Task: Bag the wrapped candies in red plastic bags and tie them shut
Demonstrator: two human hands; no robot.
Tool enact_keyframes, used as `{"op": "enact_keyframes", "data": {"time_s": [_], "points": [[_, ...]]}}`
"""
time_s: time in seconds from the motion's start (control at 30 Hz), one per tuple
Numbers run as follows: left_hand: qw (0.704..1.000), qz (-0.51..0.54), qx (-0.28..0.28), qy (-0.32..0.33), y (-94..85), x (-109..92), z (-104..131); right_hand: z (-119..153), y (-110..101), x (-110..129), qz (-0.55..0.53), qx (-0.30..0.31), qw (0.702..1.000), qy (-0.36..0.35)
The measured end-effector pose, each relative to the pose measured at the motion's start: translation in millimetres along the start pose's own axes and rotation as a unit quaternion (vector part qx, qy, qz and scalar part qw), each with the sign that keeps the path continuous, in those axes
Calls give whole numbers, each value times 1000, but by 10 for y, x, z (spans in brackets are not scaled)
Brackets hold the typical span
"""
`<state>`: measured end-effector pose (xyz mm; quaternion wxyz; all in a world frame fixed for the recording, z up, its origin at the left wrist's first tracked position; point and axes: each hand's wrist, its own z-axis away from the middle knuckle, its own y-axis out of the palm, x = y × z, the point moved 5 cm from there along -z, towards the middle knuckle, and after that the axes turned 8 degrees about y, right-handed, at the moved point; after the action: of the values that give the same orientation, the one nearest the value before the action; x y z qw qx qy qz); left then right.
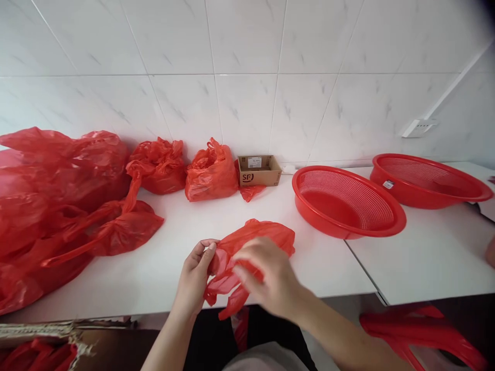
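"Where's that red bag (263,229)?"

"At the front edge of the table (325,273). The left hand (199,265) pinches its edge; the right hand (268,273) is blurred over it, and I can't tell whether it grips."

"How would it handle?"

"Light, limp, slippery and easily torn, I'd guess. Take the loose edge between thumb and fingers."

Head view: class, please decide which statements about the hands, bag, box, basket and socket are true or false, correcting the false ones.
1. The left hand pinches a thin red plastic bag. True.
2. The small cardboard box bears the letters SF. True.
3. That small cardboard box is closed. False: its top is open.
4. The nearer perforated basket is blue. False: it is red.
5. A socket is mounted on the tiled wall. True.
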<state>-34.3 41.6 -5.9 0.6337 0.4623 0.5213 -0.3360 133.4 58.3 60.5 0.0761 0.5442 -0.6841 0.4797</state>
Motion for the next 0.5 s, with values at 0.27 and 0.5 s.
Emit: {"op": "enact_keyframes", "data": {"time_s": [0.27, 0.5], "points": [[996, -64, 3, 69, -169, -383, 74, -93, 117, -945, 336, 54, 924, 174], [904, -374, -84, 189, -733, -518, -28, 168, -421, -1018, 181, 262, 921, 224]]}}
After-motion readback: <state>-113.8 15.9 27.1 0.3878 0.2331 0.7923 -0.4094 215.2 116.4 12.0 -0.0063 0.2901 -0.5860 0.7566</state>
